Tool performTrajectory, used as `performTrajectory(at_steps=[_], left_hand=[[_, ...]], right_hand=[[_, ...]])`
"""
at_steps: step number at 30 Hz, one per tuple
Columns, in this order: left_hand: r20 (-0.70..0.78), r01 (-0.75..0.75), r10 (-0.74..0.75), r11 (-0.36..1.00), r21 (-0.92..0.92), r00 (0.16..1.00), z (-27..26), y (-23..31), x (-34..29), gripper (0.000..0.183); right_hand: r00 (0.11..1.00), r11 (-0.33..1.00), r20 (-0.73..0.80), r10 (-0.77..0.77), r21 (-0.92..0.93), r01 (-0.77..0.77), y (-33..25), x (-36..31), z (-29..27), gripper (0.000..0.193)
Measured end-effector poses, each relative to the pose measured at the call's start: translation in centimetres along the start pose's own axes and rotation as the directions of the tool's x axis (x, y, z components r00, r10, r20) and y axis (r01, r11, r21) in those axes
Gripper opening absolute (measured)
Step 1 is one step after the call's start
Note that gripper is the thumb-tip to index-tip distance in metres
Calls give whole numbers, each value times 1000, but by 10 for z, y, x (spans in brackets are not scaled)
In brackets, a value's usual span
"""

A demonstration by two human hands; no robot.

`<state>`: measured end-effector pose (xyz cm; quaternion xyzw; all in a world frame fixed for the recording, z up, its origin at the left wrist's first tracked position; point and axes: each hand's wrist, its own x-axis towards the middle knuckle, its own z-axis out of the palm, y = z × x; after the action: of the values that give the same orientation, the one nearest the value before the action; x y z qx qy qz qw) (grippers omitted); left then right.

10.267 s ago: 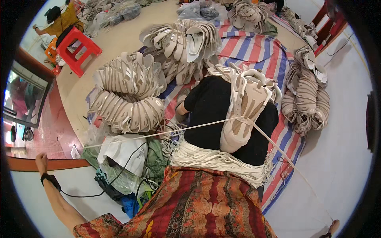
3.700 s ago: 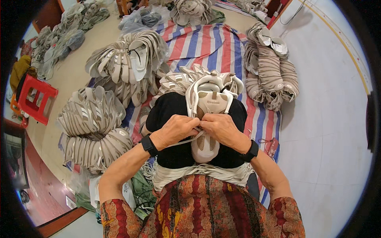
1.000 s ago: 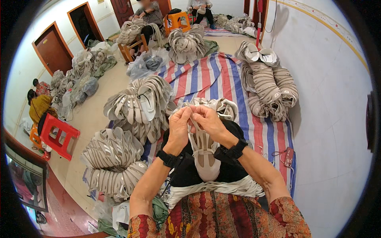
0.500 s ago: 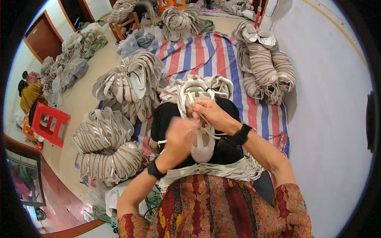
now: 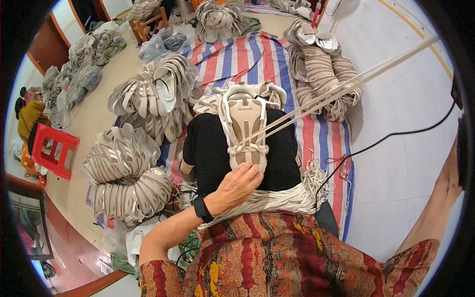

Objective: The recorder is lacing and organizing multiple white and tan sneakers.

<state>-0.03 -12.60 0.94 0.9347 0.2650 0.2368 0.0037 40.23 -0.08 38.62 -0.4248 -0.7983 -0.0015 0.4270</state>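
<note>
A beige and white shoe upper [image 5: 245,123] lies toe-away on the black cloth [image 5: 208,148] over my lap. My left hand [image 5: 237,185], with a black wristband, is curled over its near end and holds it down. A doubled white lace [image 5: 336,91] runs taut from the upper's eyelets out to the top right rim. My right forearm [image 5: 443,193] rises along the right edge; the hand itself is lost in the dark rim. A thick bundle of loose white laces [image 5: 287,198] lies across my lap under the left hand.
Ring-shaped stacks of shoe uppers [image 5: 128,171] sit on my left, with more stacks [image 5: 321,59] on the striped tarp [image 5: 247,54] ahead. A black cable [image 5: 396,138] crosses the white floor. A red stool [image 5: 49,148] and a person in yellow [image 5: 27,116] are far left.
Both hands were together at the upper's laces. Now my right arm has swung out to the right, the lace is stretched taut, and my left hand has dropped to the upper's near end.
</note>
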Motion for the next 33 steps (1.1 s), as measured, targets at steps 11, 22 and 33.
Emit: performTrajectory(at_steps=[11, 22, 33], left_hand=[[-204, 420, -524, 817, -395, 827, -5, -46, -4, 24], [-157, 507, -583, 788, -349, 797, 6, -49, 11, 20], [29, 423, -471, 763, -489, 882, -7, -58, -11, 19]], right_hand=[[897, 966, 442, -15, 237, -100, -104, -175, 277, 26], [873, 959, 488, -13, 253, -127, -129, -208, 353, 25], [887, 924, 462, 10, 335, -185, -109, -185, 311, 24]])
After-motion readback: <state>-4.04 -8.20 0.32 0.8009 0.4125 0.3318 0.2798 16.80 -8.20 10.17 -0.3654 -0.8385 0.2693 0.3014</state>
